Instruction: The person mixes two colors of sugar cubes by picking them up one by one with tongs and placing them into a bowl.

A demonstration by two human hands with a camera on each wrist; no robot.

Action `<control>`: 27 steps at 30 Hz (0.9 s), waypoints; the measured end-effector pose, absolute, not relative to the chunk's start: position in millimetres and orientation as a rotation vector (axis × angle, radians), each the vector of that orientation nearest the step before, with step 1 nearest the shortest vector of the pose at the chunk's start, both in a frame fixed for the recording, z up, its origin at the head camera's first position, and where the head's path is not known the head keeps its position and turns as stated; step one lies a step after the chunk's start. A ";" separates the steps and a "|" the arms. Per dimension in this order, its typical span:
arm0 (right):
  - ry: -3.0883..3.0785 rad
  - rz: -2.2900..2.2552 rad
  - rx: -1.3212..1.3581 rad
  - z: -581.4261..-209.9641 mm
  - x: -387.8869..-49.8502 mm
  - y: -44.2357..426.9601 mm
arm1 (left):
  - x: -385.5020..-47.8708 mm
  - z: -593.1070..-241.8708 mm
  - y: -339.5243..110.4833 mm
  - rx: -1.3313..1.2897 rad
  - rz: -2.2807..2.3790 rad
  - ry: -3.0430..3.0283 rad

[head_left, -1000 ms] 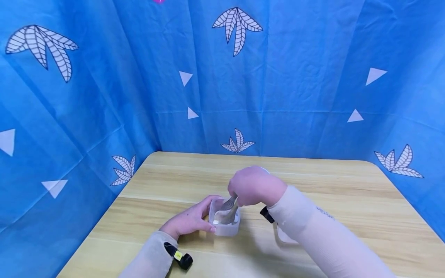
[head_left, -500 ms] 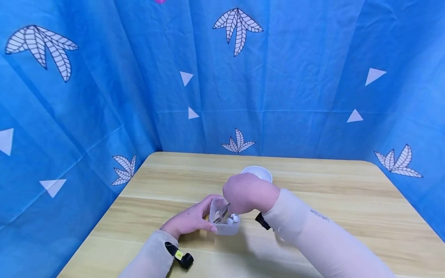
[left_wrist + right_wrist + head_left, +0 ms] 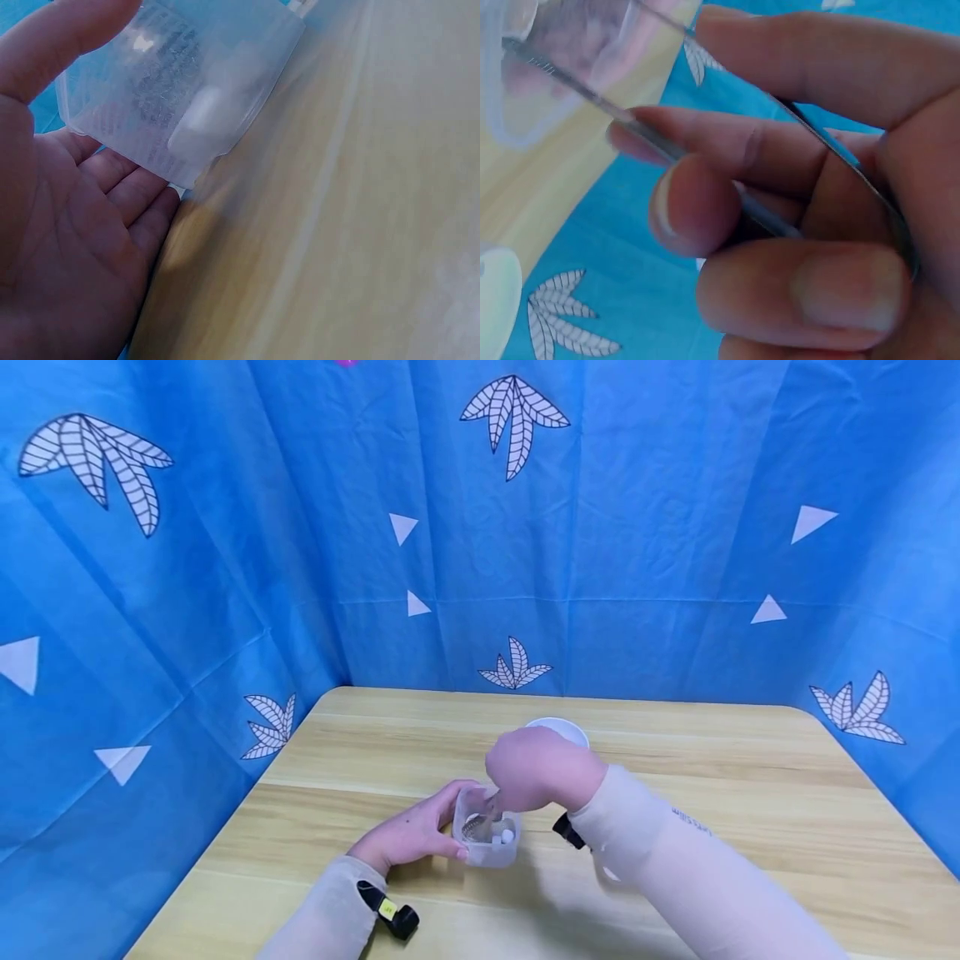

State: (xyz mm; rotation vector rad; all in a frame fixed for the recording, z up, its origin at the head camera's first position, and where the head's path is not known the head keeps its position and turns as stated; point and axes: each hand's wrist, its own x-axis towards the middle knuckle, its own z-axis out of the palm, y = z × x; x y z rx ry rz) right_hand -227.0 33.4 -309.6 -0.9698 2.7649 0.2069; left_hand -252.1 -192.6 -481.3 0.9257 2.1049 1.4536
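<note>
My left hand (image 3: pixel 412 833) holds a small translucent plastic box (image 3: pixel 491 857) on the table, thumb on its near side and fingers along its far side. Inside lie small white lumps (image 3: pixel 507 836), seen blurred through the wall in the left wrist view as a white lump (image 3: pixel 199 120). Over the box, my right hand (image 3: pixel 543 768) grips metal tweezers (image 3: pixel 585 94), whose arms stand apart in the right wrist view. The tweezers' lower end reaches down into the box. Whether anything is between the tips cannot be made out.
A white bowl (image 3: pixel 576 732) stands behind my right hand, partly covered by it. Under my right forearm shows the edge of another white thing (image 3: pixel 611 874), mostly hidden. The wooden table (image 3: pixel 735 777) is bordered by a blue patterned cloth (image 3: pixel 660 552).
My right hand has moved a little left and lower, bringing the tweezers deeper into the box, then slightly back right. More of the bowl shows. My left hand and the box stay almost still.
</note>
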 end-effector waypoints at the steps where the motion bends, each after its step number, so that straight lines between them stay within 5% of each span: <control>1: 2.771 0.228 -0.967 -308.1 -228.8 34.8 | -252.1 -481.0 -192.5 0.921 1.451 2.110; 18: 2.688 0.348 -1.012 -311.9 -240.1 37.7 | -250.3 -478.9 -192.9 0.852 1.450 2.136; 27: 2.728 0.012 -1.199 -311.7 -246.9 70.0 | -254.5 -481.6 -193.4 0.903 1.446 2.123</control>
